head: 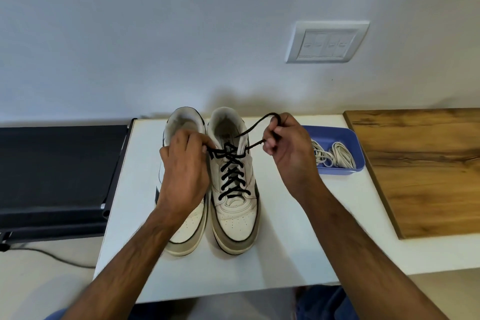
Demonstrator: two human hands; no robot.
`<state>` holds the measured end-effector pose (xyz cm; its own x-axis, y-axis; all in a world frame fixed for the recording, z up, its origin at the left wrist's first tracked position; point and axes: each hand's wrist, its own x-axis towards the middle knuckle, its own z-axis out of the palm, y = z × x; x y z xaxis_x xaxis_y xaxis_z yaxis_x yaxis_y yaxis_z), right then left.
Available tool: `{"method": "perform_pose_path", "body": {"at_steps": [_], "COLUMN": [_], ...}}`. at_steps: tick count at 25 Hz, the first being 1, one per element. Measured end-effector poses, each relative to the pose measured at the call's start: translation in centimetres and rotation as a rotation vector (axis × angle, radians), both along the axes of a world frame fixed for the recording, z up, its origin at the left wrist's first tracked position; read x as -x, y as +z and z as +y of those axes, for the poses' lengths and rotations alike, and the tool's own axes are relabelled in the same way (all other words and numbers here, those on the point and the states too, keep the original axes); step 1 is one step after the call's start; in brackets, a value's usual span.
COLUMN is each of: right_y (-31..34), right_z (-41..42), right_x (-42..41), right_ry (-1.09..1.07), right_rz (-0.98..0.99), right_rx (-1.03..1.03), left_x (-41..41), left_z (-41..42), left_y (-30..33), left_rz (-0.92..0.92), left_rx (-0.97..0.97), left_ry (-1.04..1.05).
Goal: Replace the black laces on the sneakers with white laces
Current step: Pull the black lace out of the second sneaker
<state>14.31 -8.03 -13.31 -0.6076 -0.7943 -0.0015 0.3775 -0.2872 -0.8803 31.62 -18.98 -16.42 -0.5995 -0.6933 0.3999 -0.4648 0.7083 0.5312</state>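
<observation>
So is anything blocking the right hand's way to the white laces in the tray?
Nothing visible: the white laces lie uncovered in the blue tray beside the right hand, though its grip holds the black lace.

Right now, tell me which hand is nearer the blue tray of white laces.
Right. The right hand pinches a loop of black lace just left of the blue tray. The left hand sits across the laced sneaker, farther away.
</observation>
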Motion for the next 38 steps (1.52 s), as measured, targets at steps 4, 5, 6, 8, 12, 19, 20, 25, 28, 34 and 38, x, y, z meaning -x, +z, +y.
{"method": "perform_pose_path", "body": {"at_steps": [4, 5, 6, 8, 12, 19, 20, 25, 28, 34, 38], "right_y": [1.3, 1.7, 2.0, 2.6, 2.7, 0.6, 0.4, -0.5, -0.8, -0.8, -1.4], "right_z": [1.3, 1.6, 2.0, 2.6, 3.1, 2.5, 2.3, 1.9, 1.6, 0.0, -1.0], "right_x": [1.0, 1.2, 1.3, 1.2, 0.1, 0.2, 0.3, 0.7, 0.2, -2.1, -2.9], "right_ry": [0.046, 0.053, 0.053, 0.074, 0.317, 0.167, 0.159, 0.109, 0.033, 0.044, 0.074], "right_rz": [-0.062, -0.020, 0.049, 0.265, 0.616, 1.205, 1.230, 1.263, 1.183, 1.181, 1.315], "right_rx": [0.177, 0.169, 0.140, 0.032, -0.245, -0.781, -0.793, -0.809, -0.692, -0.576, -0.697], "left_x": [-0.2, -0.2, -0.1, -0.3, -1.0, -3.1, -3.3, -2.5, -1.3, -0.7, -0.9], "left_z": [0.2, 0.4, 0.6, 0.7, 0.5, -1.2, -1.5, -1.3, -0.4, -0.4, -0.4], "left_y": [0.4, 0.8, 1.3, 2.1, 4.1, 5.3, 5.2, 3.4, 1.9, 1.7, 1.7], "left_rz": [0.253, 0.308, 0.346, 0.414, 0.629, 0.716, 0.709, 0.171, -0.144, -0.189, -0.196], "left_rx": [-0.265, -0.350, -0.399, -0.423, -0.456, -0.259, -0.246, -0.045, 0.129, 0.208, 0.297], "left_ry": [-0.197, -0.240, -0.265, -0.261, -0.202, -0.099, -0.077, -0.159, -0.125, -0.018, 0.073]}}
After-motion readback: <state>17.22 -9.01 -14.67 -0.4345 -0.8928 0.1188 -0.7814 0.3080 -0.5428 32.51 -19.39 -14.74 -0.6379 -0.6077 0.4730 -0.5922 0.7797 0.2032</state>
